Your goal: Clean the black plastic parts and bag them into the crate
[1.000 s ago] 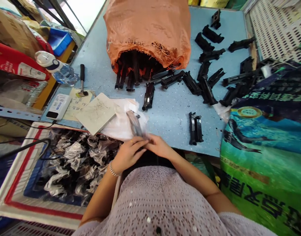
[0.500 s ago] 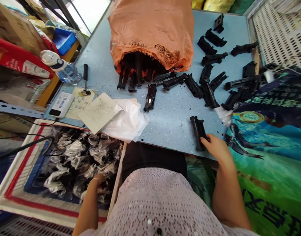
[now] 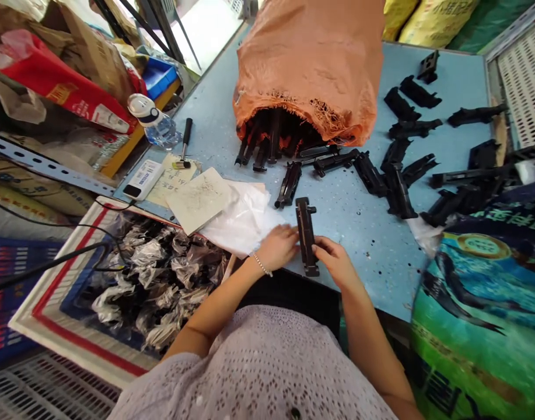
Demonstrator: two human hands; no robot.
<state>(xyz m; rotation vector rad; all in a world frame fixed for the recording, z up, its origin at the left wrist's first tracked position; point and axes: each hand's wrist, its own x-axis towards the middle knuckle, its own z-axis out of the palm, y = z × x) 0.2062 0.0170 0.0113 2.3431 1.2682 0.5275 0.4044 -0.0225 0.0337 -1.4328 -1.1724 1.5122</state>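
A long black part stands out near the front edge of the blue table. My right hand grips it from the right, thumb against its side. My left hand, with a beaded bracelet at the wrist, is at the part's left side, beside the white plastic bags; its fingertips are partly hidden, and whether they pinch anything is unclear. Just behind lies another black part. More black parts stick out of the open mouth of an orange sack.
Several black parts are scattered at the right. A card, a white device, a brush and a bottle are at the left. Below them, a crate holds bagged items. A green-blue sack stands at the right.
My left hand has come up out of the crate to the table. My right hand has carried the black part leftward, between both hands. The view has shifted.
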